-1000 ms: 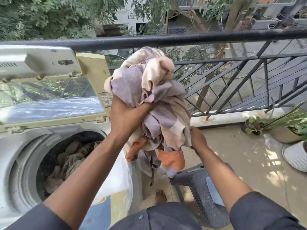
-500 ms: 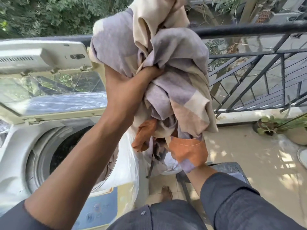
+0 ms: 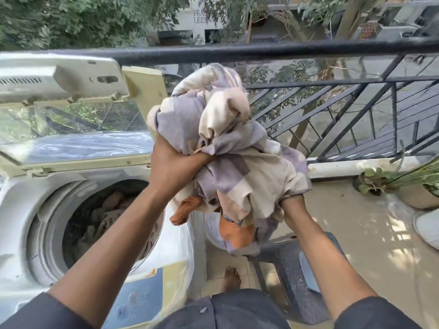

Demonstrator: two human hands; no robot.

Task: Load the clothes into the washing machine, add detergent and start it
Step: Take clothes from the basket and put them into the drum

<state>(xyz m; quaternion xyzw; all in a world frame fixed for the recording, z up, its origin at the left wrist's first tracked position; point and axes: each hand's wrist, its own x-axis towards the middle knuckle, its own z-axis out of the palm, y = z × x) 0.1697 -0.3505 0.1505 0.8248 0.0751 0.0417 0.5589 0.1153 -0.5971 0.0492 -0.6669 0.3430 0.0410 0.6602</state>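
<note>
Two hands, left hand (image 3: 174, 167) and right hand (image 3: 293, 207), each clench one cloth bundle (image 3: 237, 157), at two o'clock from one washing machine (image 3: 28, 210).

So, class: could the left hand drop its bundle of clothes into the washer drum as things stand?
Probably yes. The lid is up and the drum mouth is open beside the left hand. But the right hand also grips the bundle and would need to follow or let go.

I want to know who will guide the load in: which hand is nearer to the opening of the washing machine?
Left. The left hand grips the clothes right above the opening; the right hand holds them farther right, past the machine.
</note>
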